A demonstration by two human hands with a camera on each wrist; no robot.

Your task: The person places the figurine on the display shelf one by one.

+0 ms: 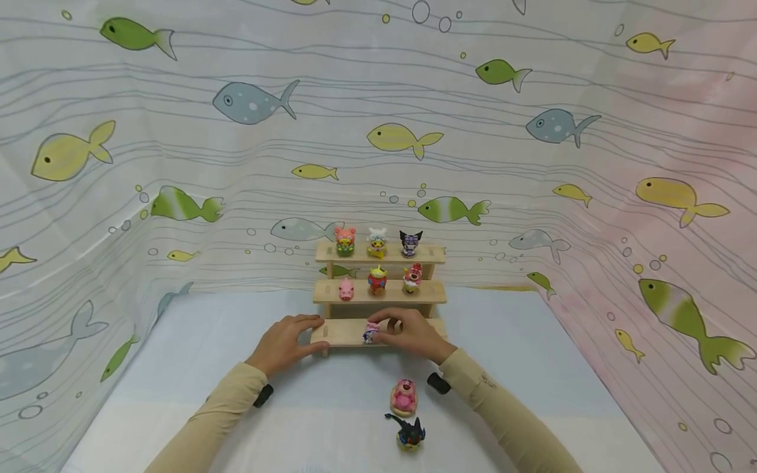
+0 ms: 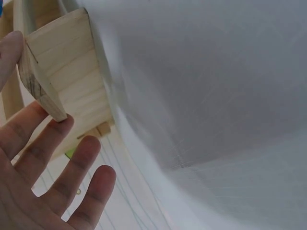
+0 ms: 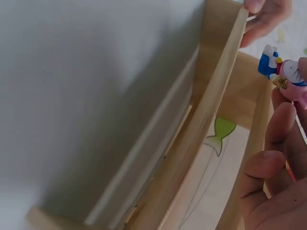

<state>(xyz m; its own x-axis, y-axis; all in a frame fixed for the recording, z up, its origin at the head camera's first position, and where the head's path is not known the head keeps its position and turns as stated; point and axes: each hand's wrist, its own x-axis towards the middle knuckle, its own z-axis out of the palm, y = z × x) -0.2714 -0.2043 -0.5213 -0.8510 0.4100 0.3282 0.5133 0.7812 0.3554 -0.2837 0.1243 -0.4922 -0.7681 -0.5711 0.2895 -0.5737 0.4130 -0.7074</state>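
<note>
Between the thumb and fingers of my right hand (image 1: 411,334) is a small cat figurine (image 1: 370,333) with a pink hood, white face and blue parts. It is at the bottom step of a three-tier wooden display shelf (image 1: 343,333); whether it touches the board I cannot tell. The right wrist view shows the cat figurine (image 3: 289,73) tilted, pinched near its hooded head. My left hand (image 1: 288,343) holds the left end of the bottom step, thumb at the front edge and fingers at the back. In the left wrist view, two fingers hang free beside the board (image 2: 67,52).
A pink bear figurine (image 1: 404,398) and a black-hooded figurine (image 1: 410,433) are on the table in front. Several figurines stand on the upper tiers, including a pink pig (image 1: 345,290) and a purple-and-black one (image 1: 409,244). Fish-patterned cloth (image 1: 378,184) hangs behind and at the sides.
</note>
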